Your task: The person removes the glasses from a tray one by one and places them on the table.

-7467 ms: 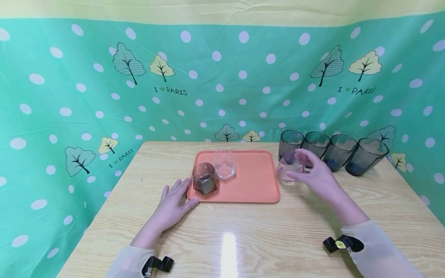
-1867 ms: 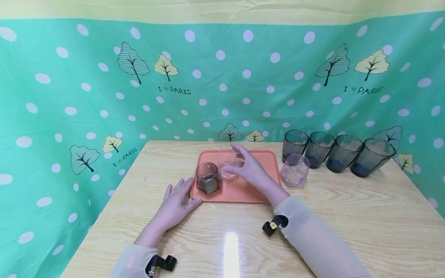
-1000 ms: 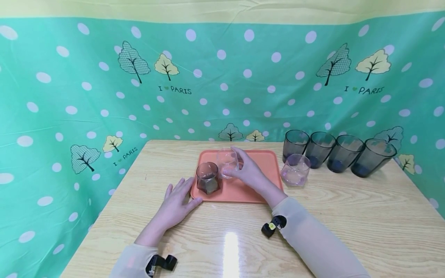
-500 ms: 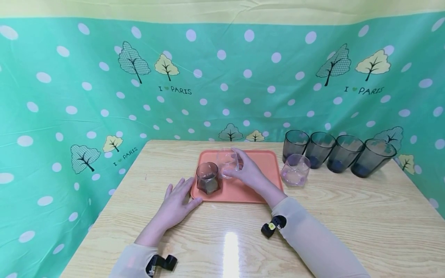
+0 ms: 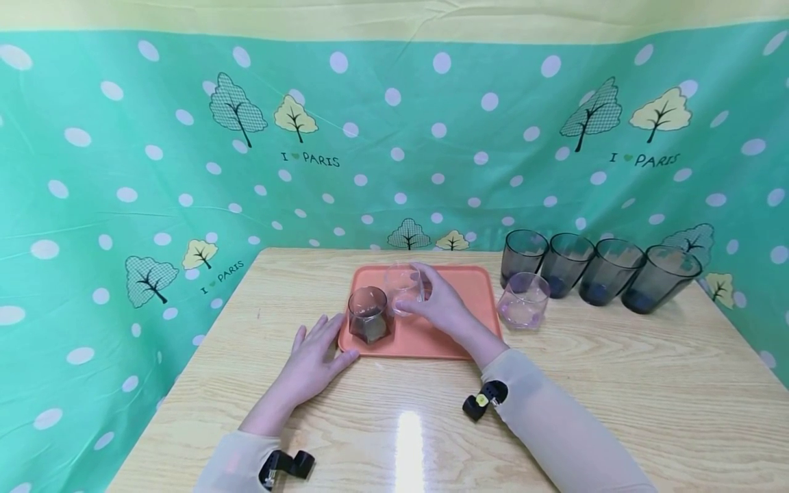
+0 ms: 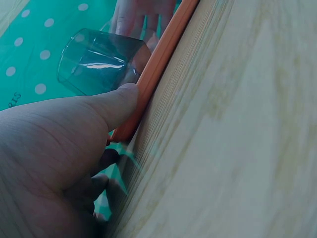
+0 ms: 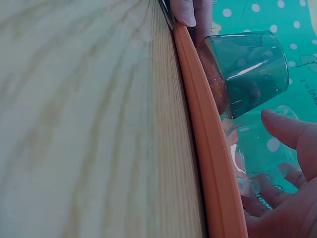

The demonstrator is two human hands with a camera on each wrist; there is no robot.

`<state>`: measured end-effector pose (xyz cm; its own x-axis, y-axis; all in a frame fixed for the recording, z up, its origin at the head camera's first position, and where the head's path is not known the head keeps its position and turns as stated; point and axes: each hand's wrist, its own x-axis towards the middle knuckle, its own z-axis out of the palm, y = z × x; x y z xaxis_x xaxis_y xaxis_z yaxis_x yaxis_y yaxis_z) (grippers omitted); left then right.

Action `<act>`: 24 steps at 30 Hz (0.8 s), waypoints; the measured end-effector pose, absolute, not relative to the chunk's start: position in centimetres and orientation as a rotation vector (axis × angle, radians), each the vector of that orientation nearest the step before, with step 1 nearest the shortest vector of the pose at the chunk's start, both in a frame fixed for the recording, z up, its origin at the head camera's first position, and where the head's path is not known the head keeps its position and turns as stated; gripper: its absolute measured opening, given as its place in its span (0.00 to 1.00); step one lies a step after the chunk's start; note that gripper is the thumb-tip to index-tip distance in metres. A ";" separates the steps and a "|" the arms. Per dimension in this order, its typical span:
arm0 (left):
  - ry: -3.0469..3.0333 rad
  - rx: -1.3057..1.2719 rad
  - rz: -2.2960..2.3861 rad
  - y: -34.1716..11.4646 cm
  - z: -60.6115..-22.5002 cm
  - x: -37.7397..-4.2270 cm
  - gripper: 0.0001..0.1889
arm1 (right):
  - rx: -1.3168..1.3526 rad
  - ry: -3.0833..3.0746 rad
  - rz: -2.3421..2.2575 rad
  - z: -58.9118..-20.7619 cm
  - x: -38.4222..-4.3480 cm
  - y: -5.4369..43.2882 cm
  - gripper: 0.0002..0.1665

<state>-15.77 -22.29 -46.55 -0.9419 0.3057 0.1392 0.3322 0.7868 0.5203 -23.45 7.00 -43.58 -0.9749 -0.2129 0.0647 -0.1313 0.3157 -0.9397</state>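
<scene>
A coral tray [image 5: 473, 294] lies on the wooden table, with two short glasses near its left end. My right hand [image 5: 445, 306] holds the farther one, a clear faceted glass [image 5: 399, 279], thumb on the near side and fingers round the back. In the right wrist view that thumb [image 7: 290, 130] is beside the glass wall. Just in front and to the left sits the smoky brown glass [image 5: 368, 316], upright. Spread around the tray's front left corner, my left hand [image 5: 311, 361] has its thumb [image 6: 121, 101] against the rim and its fingers along the left edge.
A pale pink faceted glass [image 5: 524, 302] stands just right of the tray. Behind it, several tall dark grey tumblers [image 5: 619, 274] form a row at the back right. A green dotted cloth [image 5: 394, 137] hangs behind the table.
My right hand has let go of the pink glass right of the tray, moved left and taken hold of the clear glass. The left hand stays at the tray corner.
</scene>
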 end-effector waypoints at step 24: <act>-2.924 -0.529 -0.867 -22.5 -46.6 -15.7 0.44 | -0.262 2.537 -1.769 -43.2 -23.2 7.6 0.53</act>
